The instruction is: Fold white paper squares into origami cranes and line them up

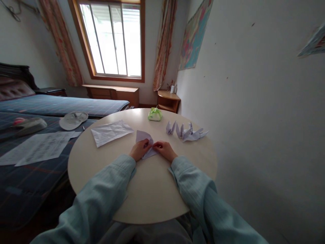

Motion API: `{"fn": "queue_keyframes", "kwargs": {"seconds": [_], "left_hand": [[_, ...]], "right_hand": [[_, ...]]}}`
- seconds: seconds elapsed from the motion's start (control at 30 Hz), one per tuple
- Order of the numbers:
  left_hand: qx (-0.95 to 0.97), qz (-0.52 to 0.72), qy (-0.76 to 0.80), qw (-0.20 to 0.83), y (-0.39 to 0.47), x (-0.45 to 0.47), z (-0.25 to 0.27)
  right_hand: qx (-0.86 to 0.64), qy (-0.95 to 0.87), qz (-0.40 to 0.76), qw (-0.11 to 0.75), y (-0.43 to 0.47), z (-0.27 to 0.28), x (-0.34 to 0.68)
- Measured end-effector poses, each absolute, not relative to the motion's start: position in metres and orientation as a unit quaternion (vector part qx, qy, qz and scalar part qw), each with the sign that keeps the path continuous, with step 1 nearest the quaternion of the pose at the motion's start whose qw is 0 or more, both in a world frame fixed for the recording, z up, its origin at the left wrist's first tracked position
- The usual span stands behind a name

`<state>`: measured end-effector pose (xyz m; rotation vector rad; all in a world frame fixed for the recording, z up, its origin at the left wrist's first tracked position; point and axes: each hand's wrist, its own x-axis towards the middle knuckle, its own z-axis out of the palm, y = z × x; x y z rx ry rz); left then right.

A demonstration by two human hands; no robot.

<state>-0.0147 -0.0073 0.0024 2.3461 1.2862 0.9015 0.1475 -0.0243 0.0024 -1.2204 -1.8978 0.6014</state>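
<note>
Two hands pinch a partly folded piece of white paper [142, 136] above the middle of a round, cream-coloured table [149, 200].
The left hand [139, 149] grips the paper at its near left side between thumb and fingers, and the right hand [165, 149] closes its fingertips on the right edge, the two sets of fingers almost meeting; the exact fold between them is too small to make out. To the left, near the table's rim, a creased white sheet [110, 133] lies opened out. To the right of the hands stands a cluster of origami figures [181, 131], the rightmost with wing-like points spread. Beyond the paper sits a green-and-white tissue pack [154, 116]. Printed sheets [47, 145] lie on the plaid bed [33, 188] at the left.
</note>
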Motion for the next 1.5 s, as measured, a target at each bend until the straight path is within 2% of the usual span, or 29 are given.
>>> {"fn": "queue_keyframes", "kwargs": {"seconds": [0.3,0.57,0.9,1.13,1.27,1.5], "left_hand": [[0.765,0.395,0.453,0.232,-0.004,-0.014,-0.002],[0.695,0.436,0.423,0.384,0.008,-0.014,-0.011],[0.674,0.440,0.418,0.422,0.007,-0.013,-0.010],[0.753,0.395,0.399,0.343,-0.001,-0.010,-0.005],[0.792,0.352,0.366,0.337,-0.006,-0.010,-0.004],[0.835,0.326,0.352,0.269,-0.007,-0.009,-0.001]], "right_hand": [[-0.490,-0.739,0.241,0.395,-0.027,0.006,0.148],[-0.497,-0.730,0.252,0.396,-0.028,0.007,0.150],[-0.506,-0.696,0.292,0.417,-0.027,0.005,0.152],[-0.495,-0.700,0.304,0.416,-0.027,0.005,0.152],[-0.509,-0.671,0.313,0.439,-0.026,0.004,0.152],[-0.532,-0.678,0.239,0.447,-0.022,-0.002,0.154]]}}
